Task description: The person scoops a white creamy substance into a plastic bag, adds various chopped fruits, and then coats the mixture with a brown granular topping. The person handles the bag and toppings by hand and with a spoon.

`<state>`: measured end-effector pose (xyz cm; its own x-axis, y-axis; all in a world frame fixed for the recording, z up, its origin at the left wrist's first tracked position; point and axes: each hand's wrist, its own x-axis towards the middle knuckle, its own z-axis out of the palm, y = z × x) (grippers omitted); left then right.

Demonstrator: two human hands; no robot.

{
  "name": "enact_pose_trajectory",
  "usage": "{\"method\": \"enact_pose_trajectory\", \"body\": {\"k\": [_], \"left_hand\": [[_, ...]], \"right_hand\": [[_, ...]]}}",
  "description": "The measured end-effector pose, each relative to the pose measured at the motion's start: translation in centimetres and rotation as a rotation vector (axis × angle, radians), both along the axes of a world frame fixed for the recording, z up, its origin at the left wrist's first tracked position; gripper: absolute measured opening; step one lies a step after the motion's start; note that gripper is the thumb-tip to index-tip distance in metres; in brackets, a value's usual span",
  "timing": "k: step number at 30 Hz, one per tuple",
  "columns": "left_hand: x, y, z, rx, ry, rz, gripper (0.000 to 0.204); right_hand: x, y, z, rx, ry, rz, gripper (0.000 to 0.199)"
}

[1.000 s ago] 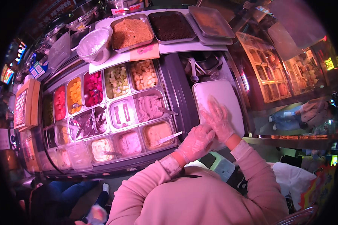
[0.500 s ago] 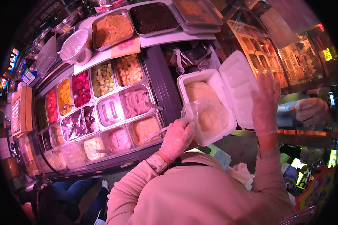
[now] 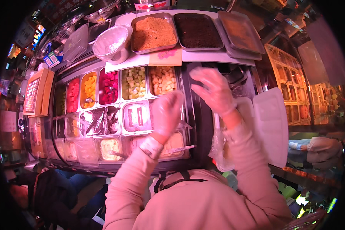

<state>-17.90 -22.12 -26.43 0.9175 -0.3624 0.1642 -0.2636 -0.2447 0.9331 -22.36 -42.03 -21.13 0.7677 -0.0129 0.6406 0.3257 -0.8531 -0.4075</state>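
"So, what is the biggest risk around you?"

"The counter [image 3: 202,142]. Both my arms reach over its rows of food, so a sagging sleeve [image 3: 249,163] could drag through something if I lean too far."

"And the foam box?"

"The foam box [image 3: 224,165] lies on the right, under my right forearm, its lid [image 3: 272,126] folded back on the far side. My arm hides much of the inside. Were my elbow to sink, it could squash what is in there or knock the box crooked."

"What about further back?"

"Orange crumbs [image 3: 153,32] and dark crumbs [image 3: 198,32] sit beyond my hands. A hasty reach there could spill some onto the pale orange cubes [image 3: 163,80]."

"How is your grip?"

"My right hand [image 3: 216,92] has thumb and fingers apart, and I see nothing in it. My left hand [image 3: 167,115] has its fingers curled together; blur hides whether they pinch anything, so I can't say. If they do, a loose pinch could drop it into the food."

"Anything smaller?"

"The clear bag [image 3: 217,146] at the box's left edge could snag on my cuff. A handle [image 3: 186,124] juts out beside my left hand; a bump could flip it."
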Motion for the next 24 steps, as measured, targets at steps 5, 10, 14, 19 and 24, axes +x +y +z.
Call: {"method": "enact_pose_trajectory", "body": {"k": [5,10,14,19,24], "left_hand": [[10.6,-1.0,-0.9,-0.238,0.681,0.029,0.049],[15.0,-3.0,-3.9,-0.468,0.881,0.046,0.033],[15.5,-3.8,-5.6,-0.573,0.88,0.086,0.013],[14.8,-4.5,-3.9,-0.589,0.942,0.106,0.012],[15.1,-3.9,-3.7,-0.624,0.999,0.067,0.02]], "right_hand": [[10.6,-2.5,-5.3,-0.111,0.102,0.075,0.038],[17.4,-2.1,-4.9,-0.374,0.583,0.151,0.041],[18.6,-3.9,-5.3,-0.361,0.526,0.259,0.02],[18.8,-6.2,-5.0,-0.576,0.433,0.318,0.023],[18.5,-2.9,-1.3,-0.214,0.206,0.311,0.019]]}}
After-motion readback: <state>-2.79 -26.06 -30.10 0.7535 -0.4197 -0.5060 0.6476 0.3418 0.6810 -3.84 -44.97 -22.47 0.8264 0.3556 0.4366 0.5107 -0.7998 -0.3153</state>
